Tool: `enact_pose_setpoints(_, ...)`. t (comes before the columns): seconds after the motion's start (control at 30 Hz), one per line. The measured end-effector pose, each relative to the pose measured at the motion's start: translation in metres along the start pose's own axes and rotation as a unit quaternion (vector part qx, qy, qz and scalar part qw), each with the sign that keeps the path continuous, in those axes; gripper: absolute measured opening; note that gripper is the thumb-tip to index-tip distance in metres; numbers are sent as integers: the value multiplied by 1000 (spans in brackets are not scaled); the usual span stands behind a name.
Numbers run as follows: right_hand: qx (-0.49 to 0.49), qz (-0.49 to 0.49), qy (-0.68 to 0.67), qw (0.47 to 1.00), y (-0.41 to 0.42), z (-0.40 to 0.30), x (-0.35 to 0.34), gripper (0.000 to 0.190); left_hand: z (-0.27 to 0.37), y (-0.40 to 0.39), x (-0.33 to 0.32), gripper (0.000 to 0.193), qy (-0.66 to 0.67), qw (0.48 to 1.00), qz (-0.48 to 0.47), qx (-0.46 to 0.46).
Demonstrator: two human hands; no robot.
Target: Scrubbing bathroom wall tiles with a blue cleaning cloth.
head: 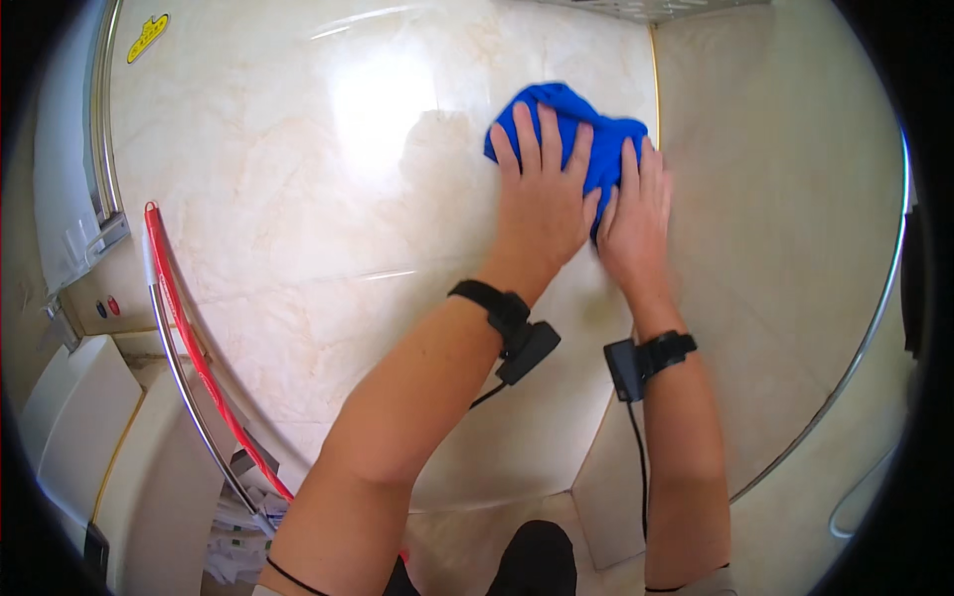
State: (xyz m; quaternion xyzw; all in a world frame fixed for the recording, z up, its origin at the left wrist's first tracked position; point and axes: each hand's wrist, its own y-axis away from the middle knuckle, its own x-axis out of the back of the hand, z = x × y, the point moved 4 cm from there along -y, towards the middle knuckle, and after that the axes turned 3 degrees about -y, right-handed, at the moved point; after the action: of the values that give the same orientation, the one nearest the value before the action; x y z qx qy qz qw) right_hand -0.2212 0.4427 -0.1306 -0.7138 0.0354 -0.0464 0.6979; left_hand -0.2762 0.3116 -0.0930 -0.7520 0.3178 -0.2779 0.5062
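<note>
A crumpled blue cloth (607,138) is pressed against a glossy marble-pattern tile wall (358,216), close to an inner corner with a gold trim strip. My left hand (544,179) lies over the cloth's left and middle part with its fingers spread, holding it to the tile. Close beside it, my right hand (637,208) holds the cloth's right edge, its fingers near together along the corner. The cloth's lower end hangs between the two thumbs. Each wrist wears a black strap with a small black box and a cable.
Leaning at the left are a red pole (179,305) and a metal pole (182,372), beside a white toilet (160,462). White crumpled waste (242,536) lies below them. A metal shelf (641,9) juts out at the top. A yellow sticker (149,37) is near a window frame (104,112).
</note>
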Motion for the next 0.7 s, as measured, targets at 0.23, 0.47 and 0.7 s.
enact_pose_setpoints(0.23,-75,-24,-60,995,155,-23,-10,63,19,126,11,73,41,991,-130,-8)
enact_pose_setpoints(0.47,-83,-55,-114,989,168,-117,-36,70,-52,177,62,72,-19,981,-190,44)
enact_pose_setpoints(0.7,38,-88,-152,984,56,-234,-54,65,-171,165,128,83,-171,970,-128,117)
